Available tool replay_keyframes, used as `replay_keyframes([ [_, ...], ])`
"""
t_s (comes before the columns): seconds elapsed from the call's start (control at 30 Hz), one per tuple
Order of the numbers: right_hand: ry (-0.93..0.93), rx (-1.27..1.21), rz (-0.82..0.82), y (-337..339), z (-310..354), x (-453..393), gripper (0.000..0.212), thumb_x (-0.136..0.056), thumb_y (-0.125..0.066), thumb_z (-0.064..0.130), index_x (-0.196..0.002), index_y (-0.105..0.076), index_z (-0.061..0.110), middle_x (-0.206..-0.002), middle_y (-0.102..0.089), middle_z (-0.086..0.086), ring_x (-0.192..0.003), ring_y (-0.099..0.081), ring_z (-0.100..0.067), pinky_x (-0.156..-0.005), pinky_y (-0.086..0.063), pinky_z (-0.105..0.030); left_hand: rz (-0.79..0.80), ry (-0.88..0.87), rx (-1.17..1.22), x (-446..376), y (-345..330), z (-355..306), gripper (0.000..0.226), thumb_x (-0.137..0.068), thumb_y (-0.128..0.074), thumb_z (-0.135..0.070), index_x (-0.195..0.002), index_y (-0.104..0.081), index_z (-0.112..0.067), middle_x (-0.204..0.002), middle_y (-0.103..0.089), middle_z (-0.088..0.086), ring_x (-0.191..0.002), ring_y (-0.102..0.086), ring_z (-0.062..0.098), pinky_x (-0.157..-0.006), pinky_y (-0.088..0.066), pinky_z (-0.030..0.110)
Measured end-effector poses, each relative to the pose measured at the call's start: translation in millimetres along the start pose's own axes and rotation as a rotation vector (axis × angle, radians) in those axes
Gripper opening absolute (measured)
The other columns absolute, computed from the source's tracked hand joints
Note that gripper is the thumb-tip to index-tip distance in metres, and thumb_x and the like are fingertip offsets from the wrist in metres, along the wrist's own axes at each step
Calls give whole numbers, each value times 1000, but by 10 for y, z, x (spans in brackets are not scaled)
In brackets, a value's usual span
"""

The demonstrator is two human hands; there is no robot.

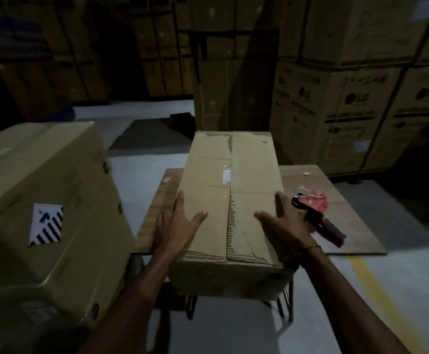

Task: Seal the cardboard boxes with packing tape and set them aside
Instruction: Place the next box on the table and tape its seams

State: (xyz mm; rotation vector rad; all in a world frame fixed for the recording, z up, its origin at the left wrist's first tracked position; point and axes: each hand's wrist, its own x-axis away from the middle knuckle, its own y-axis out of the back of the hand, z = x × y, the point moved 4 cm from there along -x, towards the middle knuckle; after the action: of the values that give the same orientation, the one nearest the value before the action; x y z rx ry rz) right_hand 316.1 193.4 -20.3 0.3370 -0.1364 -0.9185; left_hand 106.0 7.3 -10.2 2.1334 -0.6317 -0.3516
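Note:
A long brown cardboard box (230,175) lies lengthwise in front of me on a low stand, its top flaps closed along a ragged centre seam. My left hand (176,226) presses flat against the box's left side, thumb spread over the top. My right hand (282,221) lies the same way on the right side, thumb on top. A red tape dispenser (315,213) rests on a flat cardboard sheet (346,200) just right of my right hand.
A large cardboard box (45,208) with a striped label stands close on the left. Tall stacks of printed cartons (348,108) rise at the back right and along the back wall. A yellow line (384,302) crosses the grey floor on the right.

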Motion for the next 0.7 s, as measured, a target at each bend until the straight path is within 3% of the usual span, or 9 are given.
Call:
replay_keyframes([
  [0.1,-7,16,103,18,-38,-483,53,-88,-76,32,-131,-46,32,-111,-62,12,-101,-63,-13,-76,-55,-32,-13,95,2,-143,-113,-73,95,-89,-53,-73,-162,-4,-36,-160,-34,12,-144,-34,39,-112,-33,51],
  [0.13,-24,26,129,35,-63,-633,51,-90,-75,29,-130,-44,34,-108,-60,13,-98,-62,-12,-74,-53,-31,-20,124,4,-177,-154,-106,95,-89,-53,-72,-162,-5,-35,-160,-34,11,-144,-34,39,-112,-33,50],
  [0.2,-68,43,192,58,-113,-908,54,-90,-75,28,-131,-41,38,-113,-60,7,-102,-63,-20,-82,-57,-41,-24,167,21,-241,-251,-173,93,-90,-54,-70,-162,-7,-34,-159,-37,8,-143,-37,38,-111,-35,48],
  [0.3,-71,93,275,98,-127,-1273,74,-87,-78,31,-147,-35,37,-138,-56,-6,-120,-58,-31,-97,-53,-58,-23,237,74,-343,-383,-270,87,-92,-56,-65,-160,-12,-34,-158,-39,7,-141,-39,36,-109,-36,47],
  [0.43,-10,189,340,123,-47,-1563,84,-90,-75,32,-159,-26,26,-157,-39,-11,-138,-44,-34,-109,-43,-54,-51,343,101,-537,-535,-396,83,-97,-54,-59,-162,-10,-32,-164,-28,10,-147,-30,38,-114,-31,50],
  [0.53,83,361,334,78,-30,-1663,81,-91,-70,46,-158,-29,29,-161,-28,-12,-139,-39,-36,-110,-42,-54,-30,359,49,-776,-690,-462,75,-103,-45,-52,-162,-3,-34,-167,-19,13,-149,-24,41,-117,-25,53],
  [0.6,171,555,336,6,-73,-1666,79,-90,-64,61,-156,-28,38,-167,-17,-9,-146,-26,-41,-114,-33,-62,-14,329,36,-949,-771,-521,71,-106,-42,-47,-162,0,-34,-169,-6,14,-152,-16,41,-120,-19,54],
  [0.7,258,750,384,-169,-135,-1603,76,-90,-48,75,-156,-23,47,-169,-6,-1,-153,-2,-40,-118,-8,-67,-7,318,41,-1143,-907,-656,67,-107,-40,-43,-162,-3,-34,-169,9,15,-153,-7,43,-121,-17,56],
])
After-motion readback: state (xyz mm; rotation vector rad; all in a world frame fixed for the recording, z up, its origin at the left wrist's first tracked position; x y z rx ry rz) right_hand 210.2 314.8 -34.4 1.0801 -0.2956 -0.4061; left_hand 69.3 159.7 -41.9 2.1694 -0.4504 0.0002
